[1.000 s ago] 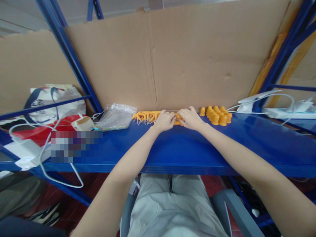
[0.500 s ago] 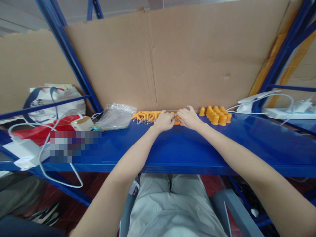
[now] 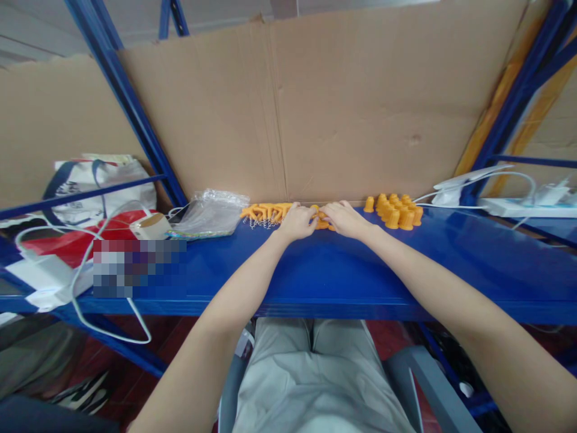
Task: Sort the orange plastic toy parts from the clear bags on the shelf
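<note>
My left hand (image 3: 297,222) and my right hand (image 3: 346,219) meet near the back of the blue table. Their fingers are closed at a small orange plastic piece (image 3: 321,220) between them; its exact shape is partly hidden by the fingertips. Just left of my left hand lies a row of orange plastic figures (image 3: 267,211) with small metal chains hanging toward me. To the right of my right hand, several orange bell-shaped plastic pieces (image 3: 398,211) stand upright in a cluster, with a single one (image 3: 369,204) a little apart.
A clear plastic bag (image 3: 210,213) lies left of the figures. Farther left are a white charger (image 3: 151,226), cables, a red item and a cloth bag (image 3: 108,183). Cardboard (image 3: 360,108) walls the back. A power strip (image 3: 523,207) sits at right.
The raised finger of my right hand has come down, and that hand has shifted slightly left. More orange shows between the hands. My left hand stays almost where it was.
</note>
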`<state>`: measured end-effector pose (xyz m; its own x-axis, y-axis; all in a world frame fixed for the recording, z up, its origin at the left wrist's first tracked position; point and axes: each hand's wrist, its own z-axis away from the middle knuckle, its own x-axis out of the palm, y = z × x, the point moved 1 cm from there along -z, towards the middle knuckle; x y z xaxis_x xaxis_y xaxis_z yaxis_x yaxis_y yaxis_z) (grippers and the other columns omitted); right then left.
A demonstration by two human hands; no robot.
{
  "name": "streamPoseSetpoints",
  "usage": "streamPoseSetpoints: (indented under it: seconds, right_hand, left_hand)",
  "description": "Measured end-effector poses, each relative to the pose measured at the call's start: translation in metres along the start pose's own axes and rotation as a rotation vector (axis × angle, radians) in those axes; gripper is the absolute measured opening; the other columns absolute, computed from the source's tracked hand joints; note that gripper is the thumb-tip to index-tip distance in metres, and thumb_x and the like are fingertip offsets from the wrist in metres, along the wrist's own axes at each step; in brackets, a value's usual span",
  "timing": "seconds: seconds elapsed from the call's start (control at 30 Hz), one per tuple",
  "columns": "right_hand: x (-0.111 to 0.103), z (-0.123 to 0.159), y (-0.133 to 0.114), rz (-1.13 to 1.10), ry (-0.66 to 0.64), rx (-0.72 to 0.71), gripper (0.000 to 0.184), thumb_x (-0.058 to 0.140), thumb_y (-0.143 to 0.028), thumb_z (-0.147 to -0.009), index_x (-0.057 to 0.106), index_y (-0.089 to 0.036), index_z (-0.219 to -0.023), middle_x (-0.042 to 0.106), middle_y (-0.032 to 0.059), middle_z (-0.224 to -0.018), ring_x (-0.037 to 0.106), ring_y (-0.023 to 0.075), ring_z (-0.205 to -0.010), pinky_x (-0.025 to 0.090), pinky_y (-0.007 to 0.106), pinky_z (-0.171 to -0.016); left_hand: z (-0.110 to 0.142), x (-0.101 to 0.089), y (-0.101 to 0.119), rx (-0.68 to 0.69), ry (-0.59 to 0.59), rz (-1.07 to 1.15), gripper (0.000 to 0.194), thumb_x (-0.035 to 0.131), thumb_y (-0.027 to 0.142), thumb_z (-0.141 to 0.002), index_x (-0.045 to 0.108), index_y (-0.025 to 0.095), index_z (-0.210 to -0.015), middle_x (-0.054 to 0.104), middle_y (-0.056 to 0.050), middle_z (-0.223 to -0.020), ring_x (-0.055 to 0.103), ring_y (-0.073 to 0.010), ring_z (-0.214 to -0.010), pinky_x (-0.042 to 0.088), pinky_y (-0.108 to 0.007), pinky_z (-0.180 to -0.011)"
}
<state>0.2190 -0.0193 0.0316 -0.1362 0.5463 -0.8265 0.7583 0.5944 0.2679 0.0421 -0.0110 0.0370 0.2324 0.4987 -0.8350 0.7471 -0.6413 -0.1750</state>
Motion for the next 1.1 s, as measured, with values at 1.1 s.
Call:
streamPoseSetpoints:
  seconds: [1.1]
  right_hand:
    - [-0.010,-0.001,-0.010,0.204,-0.025,0.048,0.024,0.044,-0.011,-0.095,0.061,-0.016,-0.112,0.065,0.0137,-0.105,0.053,0.0271,-0.099,0.026,0.036,-0.078]
  left_hand:
    - [-0.001,0.006,-0.001,-0.135,-0.028,0.090,0.024,0.047,0.029,-0.089,0.069,0.019,-0.087,0.075,-0.008,-0.078,0.070,-0.0240,-0.074,0.048,-0.033,-0.070]
